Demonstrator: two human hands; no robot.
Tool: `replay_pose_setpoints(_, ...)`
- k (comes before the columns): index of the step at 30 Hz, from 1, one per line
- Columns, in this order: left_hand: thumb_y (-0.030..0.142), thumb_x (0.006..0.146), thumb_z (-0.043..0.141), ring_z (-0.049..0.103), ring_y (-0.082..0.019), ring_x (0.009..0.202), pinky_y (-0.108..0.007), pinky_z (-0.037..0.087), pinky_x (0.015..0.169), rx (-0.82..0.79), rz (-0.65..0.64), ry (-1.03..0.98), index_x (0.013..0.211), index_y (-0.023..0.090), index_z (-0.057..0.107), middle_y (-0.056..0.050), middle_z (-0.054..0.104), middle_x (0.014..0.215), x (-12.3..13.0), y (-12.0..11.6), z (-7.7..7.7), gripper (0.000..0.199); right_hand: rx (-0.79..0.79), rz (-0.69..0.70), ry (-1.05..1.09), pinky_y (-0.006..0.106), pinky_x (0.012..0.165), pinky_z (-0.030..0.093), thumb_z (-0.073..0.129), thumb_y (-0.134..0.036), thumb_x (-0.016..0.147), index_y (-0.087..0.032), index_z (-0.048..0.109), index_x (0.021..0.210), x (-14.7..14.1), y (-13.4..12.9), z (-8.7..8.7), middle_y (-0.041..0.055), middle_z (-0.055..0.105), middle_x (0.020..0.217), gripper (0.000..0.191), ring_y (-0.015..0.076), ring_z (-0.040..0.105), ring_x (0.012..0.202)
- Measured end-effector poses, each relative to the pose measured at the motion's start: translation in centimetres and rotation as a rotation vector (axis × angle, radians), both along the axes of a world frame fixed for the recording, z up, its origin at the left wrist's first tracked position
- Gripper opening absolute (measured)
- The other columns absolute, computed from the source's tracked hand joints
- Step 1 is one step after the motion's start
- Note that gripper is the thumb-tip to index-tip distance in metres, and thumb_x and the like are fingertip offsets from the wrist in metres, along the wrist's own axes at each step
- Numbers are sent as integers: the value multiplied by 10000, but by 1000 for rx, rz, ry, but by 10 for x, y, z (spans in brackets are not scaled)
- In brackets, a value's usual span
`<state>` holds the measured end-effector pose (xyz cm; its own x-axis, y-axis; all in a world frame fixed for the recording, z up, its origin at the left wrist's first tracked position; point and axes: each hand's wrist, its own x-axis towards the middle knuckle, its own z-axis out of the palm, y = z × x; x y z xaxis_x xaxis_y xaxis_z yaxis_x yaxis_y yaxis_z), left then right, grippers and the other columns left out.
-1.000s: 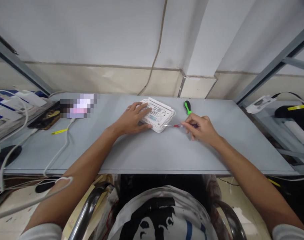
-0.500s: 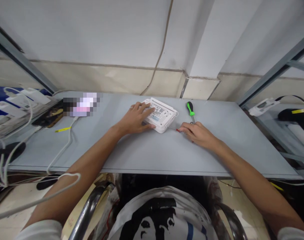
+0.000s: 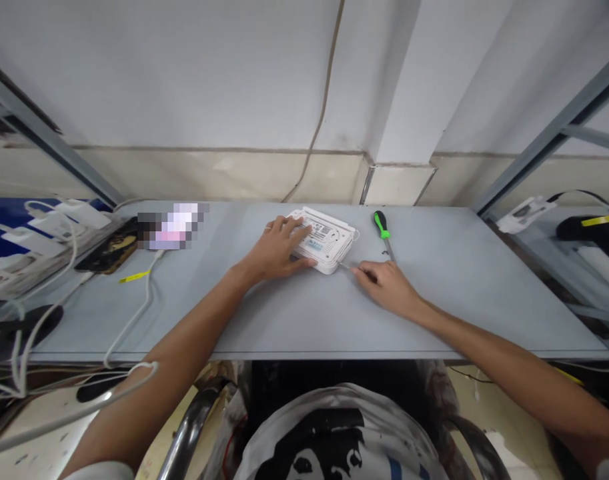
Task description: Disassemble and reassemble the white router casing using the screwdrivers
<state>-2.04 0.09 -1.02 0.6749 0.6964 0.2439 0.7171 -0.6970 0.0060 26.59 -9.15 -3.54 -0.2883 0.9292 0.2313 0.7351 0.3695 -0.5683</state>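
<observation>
- I see the left hand [image 3: 278,253] lying on the white box [image 3: 325,248], fingers spread.
- I see the right hand [image 3: 388,287], fingers closed around a thin tool [image 3: 345,266].

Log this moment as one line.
left hand: resting on white device | right hand: holding thin tool at device's edge | green-black screwdriver: lying on table
</observation>
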Motion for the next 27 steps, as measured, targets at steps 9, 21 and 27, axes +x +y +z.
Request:
replay_pose_setpoints(9,808,903,552,414,-427,1356,-640,397,1109,1,2,-59,1523,203,526,-196,462,1591,0,1,-4,867,5,-36,-72,299,573,304,496,-467,992,-217,548,669,8,2,10,-13,529,573,412,148,459,533)
replay_pose_setpoints(21,778,861,652,396,-411,1347,-608,408,1113,-66,-6,-142,1515,204,534,-192,464,1572,-1,1,-8,877,-29,-55,-787,319,562,218,505,-427,1020,-238,810,894,-10,9,77,75,686,725,380,211,591,648)
replay_pose_setpoints(27,752,849,692,391,-420,1363,-615,401,1114,-71,-17,-164,1515,213,532,-201,469,1563,-1,1,-10,872,-82,119,-1001,308,550,281,623,-224,888,-178,727,770,-44,37,133,85,643,762,164,160,518,585)
